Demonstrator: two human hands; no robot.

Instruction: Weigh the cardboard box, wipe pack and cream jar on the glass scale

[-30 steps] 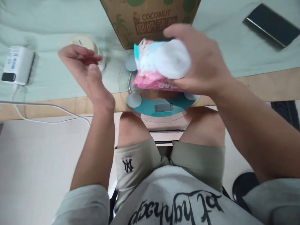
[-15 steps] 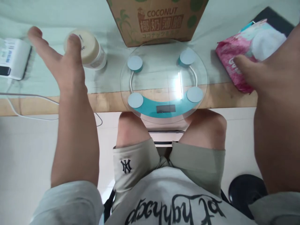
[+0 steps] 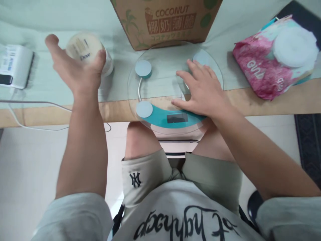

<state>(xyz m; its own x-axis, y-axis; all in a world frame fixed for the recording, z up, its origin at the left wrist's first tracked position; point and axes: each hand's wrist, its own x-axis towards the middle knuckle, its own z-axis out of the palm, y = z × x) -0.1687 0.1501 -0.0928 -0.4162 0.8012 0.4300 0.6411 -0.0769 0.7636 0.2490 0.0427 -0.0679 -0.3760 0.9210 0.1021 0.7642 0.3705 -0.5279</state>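
A round glass bathroom scale (image 3: 160, 90) with pale foot pads and a teal curved band overhangs the table's front edge, its small display dark. Over its right half my right hand (image 3: 203, 88) is spread with fingers apart, covering two of the pads; whether it touches the glass I cannot tell. My left hand (image 3: 77, 68) is in front of a white Dove jar (image 3: 81, 48) with a cream lid. Thumb and fingers stand wide apart there, holding nothing I can see, and they hide part of the jar.
A cardboard coconut box (image 3: 165, 25) stands behind the scale. To the right lies a pink wipes pack (image 3: 265, 63) with a white lid, partly over a dark flat object (image 3: 301, 16). At the left is a white power bank (image 3: 16, 65) with a cable (image 3: 37, 103).
My right hand has moved left from in front of the wipes pack to over the scale. My left hand has shifted slightly right beside the jar and stays open.
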